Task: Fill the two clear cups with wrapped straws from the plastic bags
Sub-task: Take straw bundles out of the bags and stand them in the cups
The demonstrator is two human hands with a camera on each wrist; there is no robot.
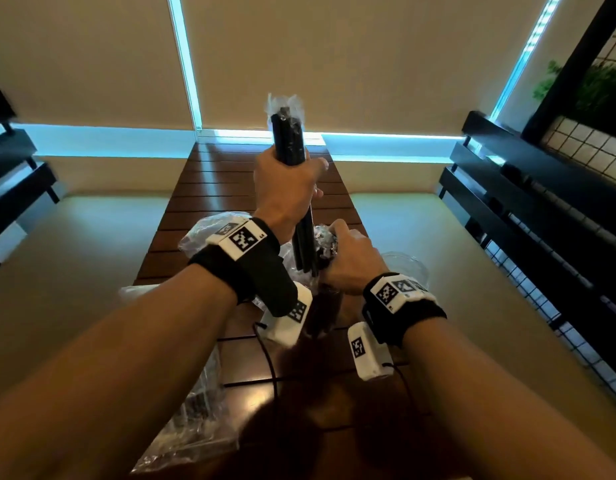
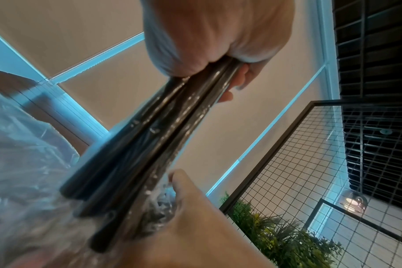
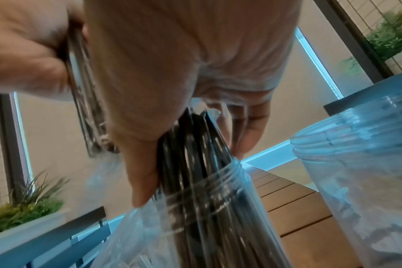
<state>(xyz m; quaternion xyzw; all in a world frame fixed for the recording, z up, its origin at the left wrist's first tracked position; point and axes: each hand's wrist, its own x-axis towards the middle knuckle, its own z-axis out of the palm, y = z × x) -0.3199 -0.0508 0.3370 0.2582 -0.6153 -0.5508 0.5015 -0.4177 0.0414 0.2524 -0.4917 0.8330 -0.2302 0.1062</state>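
My left hand [image 1: 288, 192] grips a bundle of black wrapped straws [image 1: 288, 133] upright above the table, clear wrapper ends sticking out on top. The bundle's lower ends [image 2: 117, 185] hang just above the first clear cup [image 3: 209, 208]. That cup stands packed with black straws [image 3: 190, 145]. My right hand [image 1: 348, 258] curls round the straws' tops just above the cup's rim. A second clear cup [image 1: 408, 268] stands right of it; it looks mostly empty in the right wrist view [image 3: 360, 181].
Crumpled clear plastic bags lie on the slatted wooden table [image 1: 230, 188]: one at the left behind my left wrist [image 1: 199, 233], another near the front left edge [image 1: 188, 427]. Black benches [image 1: 528, 188] flank the table. Cables run from the wrist cameras.
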